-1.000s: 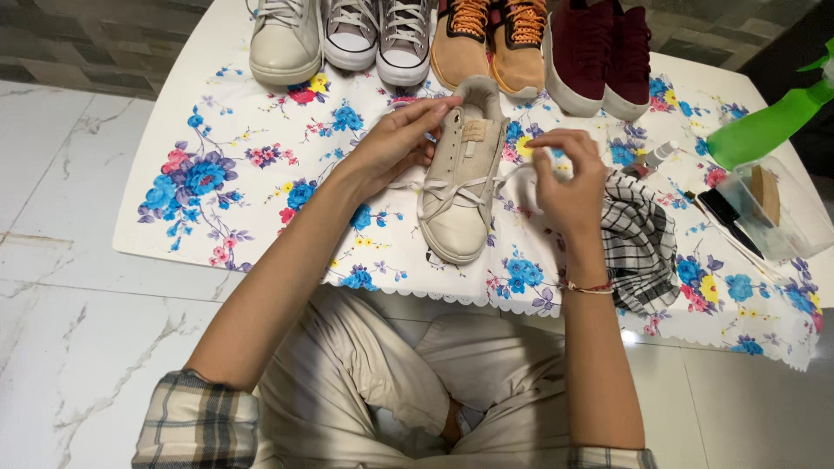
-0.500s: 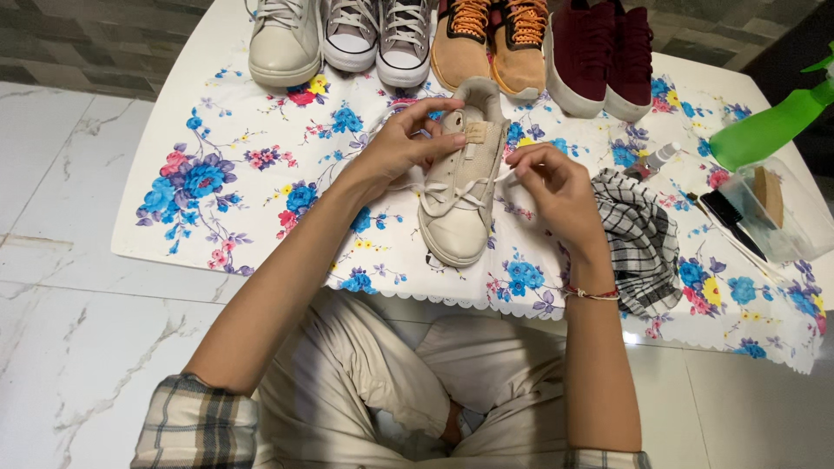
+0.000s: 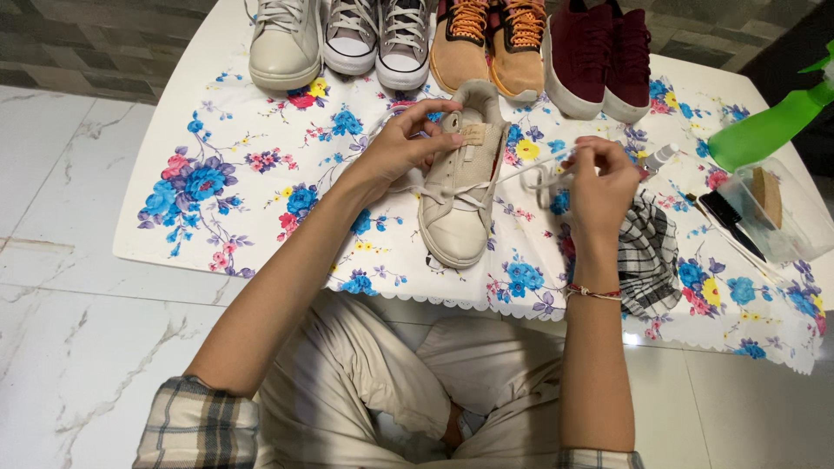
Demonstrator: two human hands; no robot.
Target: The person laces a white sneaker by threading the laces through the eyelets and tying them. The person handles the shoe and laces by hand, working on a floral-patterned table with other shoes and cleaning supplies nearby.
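Note:
A beige sneaker lies toe toward me on a white cloth with blue and pink flowers. My left hand grips the shoe's left side near the tongue. My right hand is to the right of the shoe and pinches its white lace, which runs taut from the eyelets to my fingers.
Along the far edge stand a cream sneaker, grey sneakers, tan shoes with orange laces and maroon shoes. At the right lie a checked cloth, a small bottle, a green spray bottle and a clear box.
My right hand has moved right, away from the shoe, drawing the lace out with it. My left hand has shifted up along the shoe's side toward the tongue.

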